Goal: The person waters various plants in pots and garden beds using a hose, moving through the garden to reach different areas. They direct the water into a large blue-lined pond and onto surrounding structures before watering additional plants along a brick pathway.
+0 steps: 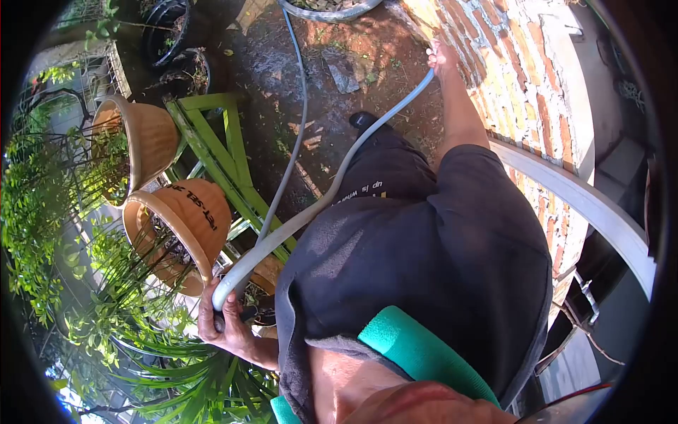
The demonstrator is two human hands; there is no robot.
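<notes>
1. Head view: The left hand [224,326] is wrapped tight around the end of a grey hose [332,185], low down by the plants.
2. The hose runs up across the person's dark shirt [438,254] to the right hand [441,56].
3. The right hand grips the hose up high, right beside the brick wall [508,78].
4. Two orange pots [191,219] sit tipped on a green wooden stand [229,152], close to the left hand.
5. A second, thinner hose [296,113] lies across the dirt.

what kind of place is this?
Most likely a home garden or backyard: terracotta pots with plants on a green wooden stand, damp soil ground, a brick wall, and a hose held in both hands.
</notes>
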